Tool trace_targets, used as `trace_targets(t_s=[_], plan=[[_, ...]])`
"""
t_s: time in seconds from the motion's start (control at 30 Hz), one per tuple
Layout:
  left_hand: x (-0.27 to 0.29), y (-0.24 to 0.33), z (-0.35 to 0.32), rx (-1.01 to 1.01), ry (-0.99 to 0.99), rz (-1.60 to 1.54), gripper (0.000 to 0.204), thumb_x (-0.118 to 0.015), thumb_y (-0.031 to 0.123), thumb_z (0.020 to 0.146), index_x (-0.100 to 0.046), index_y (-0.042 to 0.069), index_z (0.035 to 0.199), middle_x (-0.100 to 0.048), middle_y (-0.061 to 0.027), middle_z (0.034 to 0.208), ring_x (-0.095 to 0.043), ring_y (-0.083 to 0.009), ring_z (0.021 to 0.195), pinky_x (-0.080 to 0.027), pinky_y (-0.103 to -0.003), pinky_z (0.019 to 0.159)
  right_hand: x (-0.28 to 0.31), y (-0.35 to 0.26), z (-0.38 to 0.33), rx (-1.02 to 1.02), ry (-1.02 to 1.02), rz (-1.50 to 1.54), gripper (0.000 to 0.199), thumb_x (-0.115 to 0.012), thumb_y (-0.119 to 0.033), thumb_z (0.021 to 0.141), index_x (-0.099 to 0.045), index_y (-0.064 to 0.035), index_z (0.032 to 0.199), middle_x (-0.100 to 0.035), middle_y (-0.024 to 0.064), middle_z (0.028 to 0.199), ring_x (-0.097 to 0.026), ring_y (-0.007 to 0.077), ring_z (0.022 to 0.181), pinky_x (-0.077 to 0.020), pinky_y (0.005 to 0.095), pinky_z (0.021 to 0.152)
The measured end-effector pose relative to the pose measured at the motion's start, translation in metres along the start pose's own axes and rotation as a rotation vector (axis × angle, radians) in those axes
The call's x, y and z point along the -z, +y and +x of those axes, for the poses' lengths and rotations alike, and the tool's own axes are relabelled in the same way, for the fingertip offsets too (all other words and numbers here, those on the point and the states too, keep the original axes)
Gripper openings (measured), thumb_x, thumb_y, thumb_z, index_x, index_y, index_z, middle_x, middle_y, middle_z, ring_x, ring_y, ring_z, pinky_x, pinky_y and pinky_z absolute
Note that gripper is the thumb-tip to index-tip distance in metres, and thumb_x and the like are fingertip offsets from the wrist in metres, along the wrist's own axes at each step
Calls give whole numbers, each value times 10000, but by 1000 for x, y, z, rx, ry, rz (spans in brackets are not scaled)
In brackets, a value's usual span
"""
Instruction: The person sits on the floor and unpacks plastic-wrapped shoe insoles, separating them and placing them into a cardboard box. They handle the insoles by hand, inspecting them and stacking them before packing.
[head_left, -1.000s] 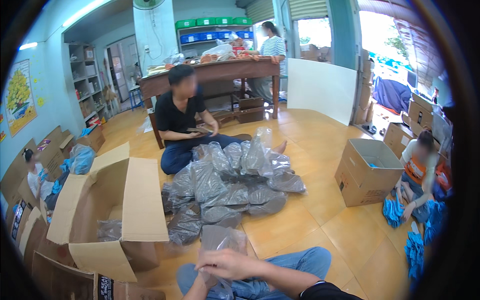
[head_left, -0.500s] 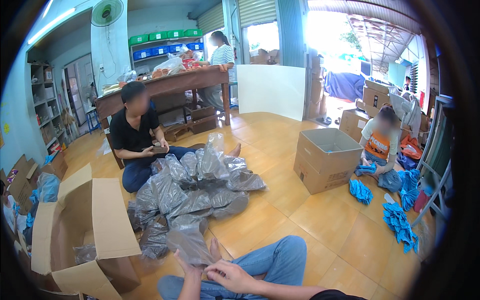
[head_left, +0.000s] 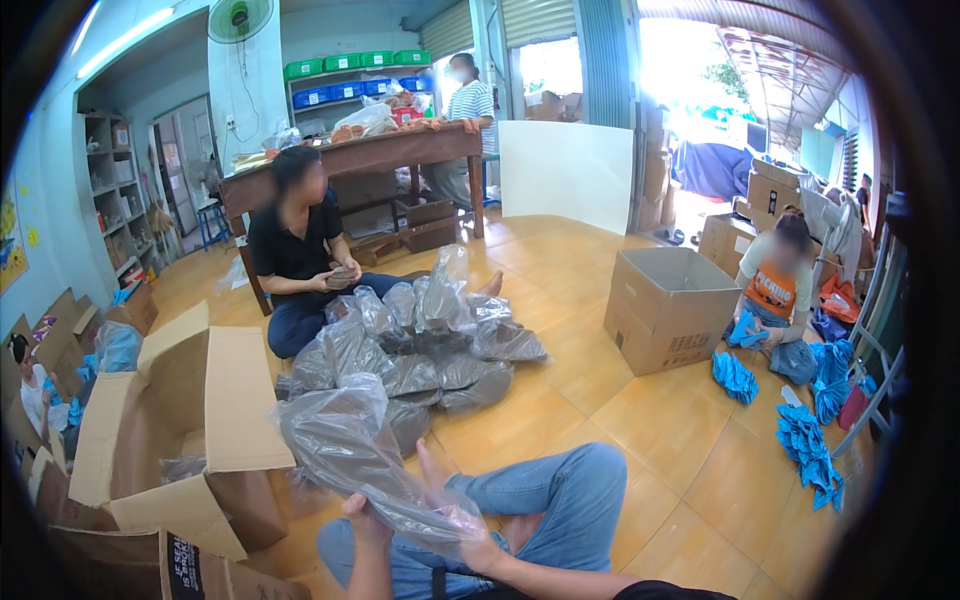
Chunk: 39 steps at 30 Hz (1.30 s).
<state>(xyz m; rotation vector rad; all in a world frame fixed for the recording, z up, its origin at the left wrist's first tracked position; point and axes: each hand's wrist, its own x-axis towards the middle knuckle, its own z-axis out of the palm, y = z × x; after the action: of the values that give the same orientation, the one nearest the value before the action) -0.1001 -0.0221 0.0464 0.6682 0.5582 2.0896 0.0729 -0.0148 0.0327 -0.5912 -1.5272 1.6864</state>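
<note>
Fingers of the right hand (head_left: 484,552) look closed about the narrow end of a clear plastic bag (head_left: 345,440) with dark contents; those of the left hand (head_left: 369,522) curl at its near edge, partly hidden, so how tightly they close cannot be told. The bag slants above the jeans-clad legs (head_left: 560,500), broad end away to the left; a palm beneath that end would likely steady the slick film better than a hard pinch. Beyond lies a pile of similar bags (head_left: 400,372), with an open carton (head_left: 238,395) to its left.
</note>
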Motion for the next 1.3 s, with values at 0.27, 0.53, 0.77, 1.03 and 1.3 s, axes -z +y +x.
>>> trace_targets(t_s=[0.27,0.53,0.77,1.03,1.3], plan=[[2,3,-32,-119,113,32,706,-595,469,719,-484,13,1246,-590,-102,1113,-589,-231,997,-476,-356,874,-18,-9,9,125,-299,-350,716,-486,-359,974,-169,41,1477,-194,222,1525,-141,314,1440,-149,365,1150],[18,9,-16,-162,66,75,678,-573,480,744,-500,12,1229,-574,-102,1149,-565,-229,1026,-460,-350,895,-52,-54,28,692,197,-549,212,-578,-183,899,-630,-13,1015,-611,182,907,-604,338,869,-462,431,743],[44,-55,-5,18,114,166,761,-589,496,733,-447,18,1307,-567,-116,1184,-560,-245,1072,-450,-367,939,12,-35,89,85,-182,-250,969,-734,-369,793,-170,38,1467,-393,249,1402,-408,348,1309,-325,398,1079],[-8,-85,18,-101,152,358,1036,-683,415,674,-135,69,1482,-338,-143,1430,-395,-274,1279,-342,-401,1057,58,32,86,-559,70,257,470,-620,-113,870,-467,77,1271,-662,147,1073,-630,201,1027,-472,305,926],[9,-66,32,-55,331,220,844,-464,603,889,-198,45,1463,-320,-151,1430,-320,-260,1322,-238,-387,1104,64,50,68,-487,-167,104,400,-639,-102,852,-538,51,1208,-657,121,1065,-620,183,994,-498,300,865]])
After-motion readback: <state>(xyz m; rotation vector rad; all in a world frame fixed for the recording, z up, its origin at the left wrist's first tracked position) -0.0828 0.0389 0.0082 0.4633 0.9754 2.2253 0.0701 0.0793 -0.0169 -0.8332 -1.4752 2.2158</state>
